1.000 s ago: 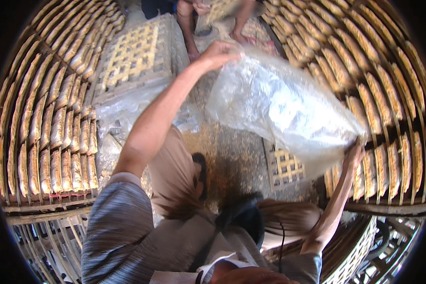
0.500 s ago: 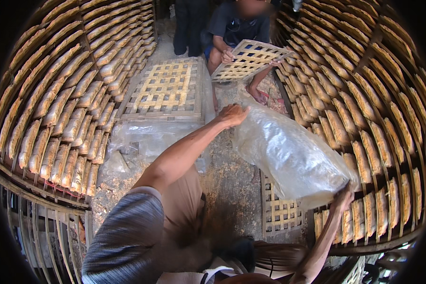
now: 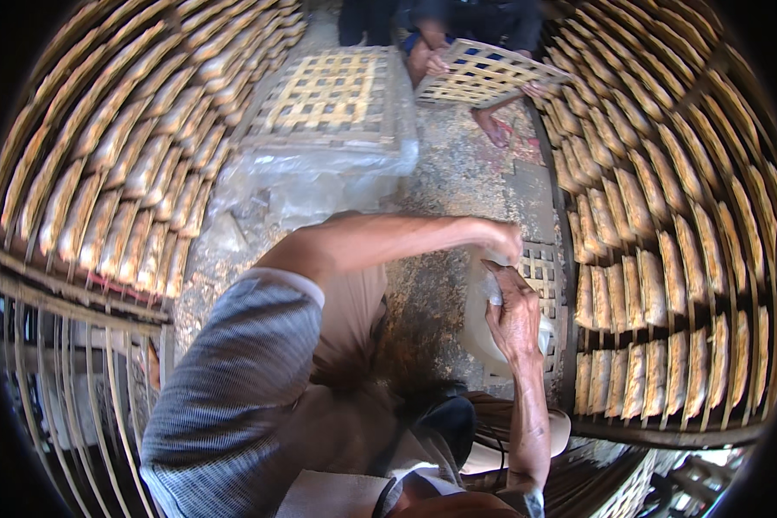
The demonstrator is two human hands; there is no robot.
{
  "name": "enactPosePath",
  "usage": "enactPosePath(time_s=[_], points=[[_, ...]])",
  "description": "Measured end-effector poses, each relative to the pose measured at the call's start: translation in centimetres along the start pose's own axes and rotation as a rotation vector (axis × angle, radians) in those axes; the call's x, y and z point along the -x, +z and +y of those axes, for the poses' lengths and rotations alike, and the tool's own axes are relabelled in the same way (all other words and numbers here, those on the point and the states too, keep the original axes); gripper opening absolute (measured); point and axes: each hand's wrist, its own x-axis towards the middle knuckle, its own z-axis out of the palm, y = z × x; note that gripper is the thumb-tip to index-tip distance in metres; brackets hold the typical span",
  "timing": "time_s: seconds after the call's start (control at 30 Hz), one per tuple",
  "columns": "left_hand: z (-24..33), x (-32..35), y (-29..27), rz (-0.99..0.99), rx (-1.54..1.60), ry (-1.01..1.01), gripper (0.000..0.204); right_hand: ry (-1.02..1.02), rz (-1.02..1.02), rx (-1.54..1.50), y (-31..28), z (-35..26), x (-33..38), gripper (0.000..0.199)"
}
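Note:
A clear plastic sheet (image 3: 482, 324) hangs bunched between my hands, over a woven bamboo lattice panel (image 3: 540, 266) on the floor at my right. My left hand (image 3: 501, 242) reaches across and is closed on the sheet's upper part, its fingertips partly hidden. Just nearer to me, my right hand (image 3: 515, 312) grips the gathered plastic, and a pale fold shows past its fingers. The two hands are close together.
Racks of long wrapped pale-brown blocks rise at left (image 3: 112, 224) and right (image 3: 656, 285). Ahead, a lattice panel (image 3: 324, 95) lies over plastic sheeting (image 3: 319, 177). A co-worker holds another lattice panel (image 3: 483, 73); someone in dark trousers (image 3: 367, 22) stands behind. Crumbs litter the floor.
The plastic sheet was stretched wide between my hands; now it is gathered small. My left hand moved right and nearer, my right hand moved inward to meet it. The view tilted lower.

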Motion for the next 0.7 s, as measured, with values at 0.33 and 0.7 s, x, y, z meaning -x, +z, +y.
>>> enactPosePath(time_s=[0.33, 0.7], points=[[7.9, 19.2, -13.1, 1.052, 0.041, 0.762, 0.052, -0.338, 0.250, 0.104, 4.4, -3.5, -7.4, 0.049], [-12.0, 35.6, -27.8, 1.464, -0.361, -0.128, 0.045, -0.496, -0.225, 0.023, 15.3, -14.2, -23.6, 0.042]])
